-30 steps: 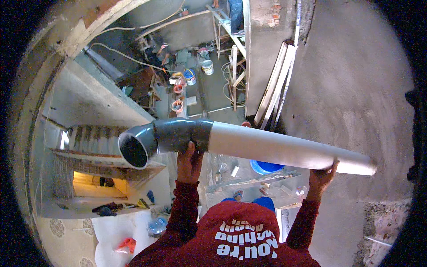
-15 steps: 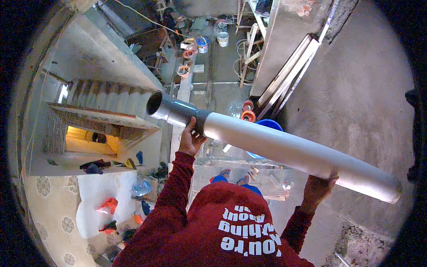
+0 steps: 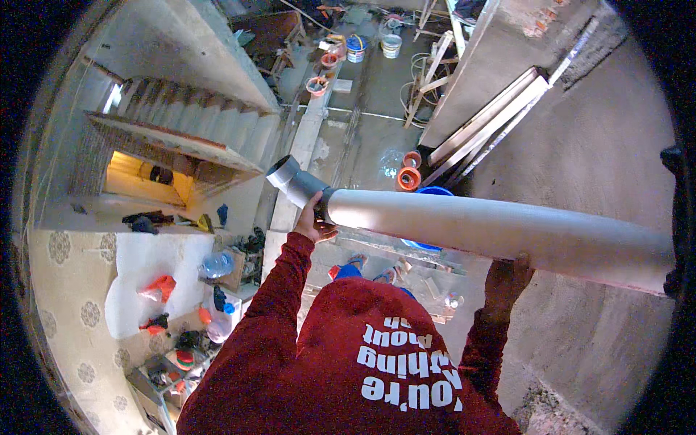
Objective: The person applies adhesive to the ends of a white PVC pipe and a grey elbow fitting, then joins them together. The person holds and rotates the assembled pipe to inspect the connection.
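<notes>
Left hand (image 3: 316, 222) clasps a grey elbow fitting (image 3: 296, 186) near frame centre; right hand (image 3: 510, 278), right of centre, grips the attached pale pipe (image 3: 464, 220) from beneath, its length reaching toward the right edge.

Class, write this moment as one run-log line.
left hand: grips grey fitting; right hand: holds pale pipe; fitting: joined to pipe; blue tub: partly hidden

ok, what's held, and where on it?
A pale pipe with a grey end fitting: left hand where they join, right hand partway along the pipe.
</notes>
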